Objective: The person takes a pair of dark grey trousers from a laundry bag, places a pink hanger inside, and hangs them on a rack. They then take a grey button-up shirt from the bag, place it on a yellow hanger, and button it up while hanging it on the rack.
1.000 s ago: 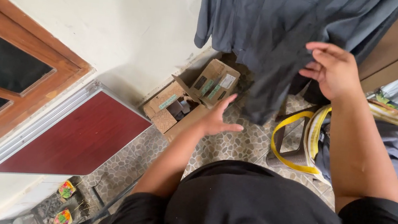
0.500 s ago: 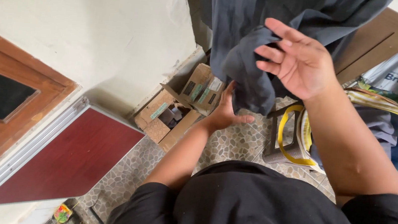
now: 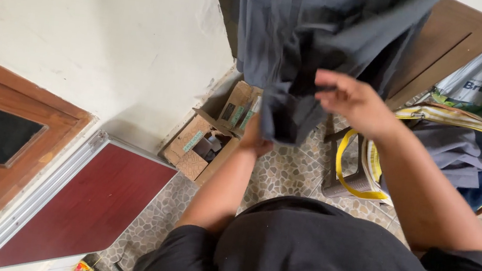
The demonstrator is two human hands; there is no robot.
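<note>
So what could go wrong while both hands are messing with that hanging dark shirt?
The dark shirt hangs over an open cardboard box, so if it slips from the right hand and left hand it might drop into the box or onto the pebble floor. The yellow-trimmed bag of clothes sits close by, and its looping strap could perhaps catch a foot.
</note>
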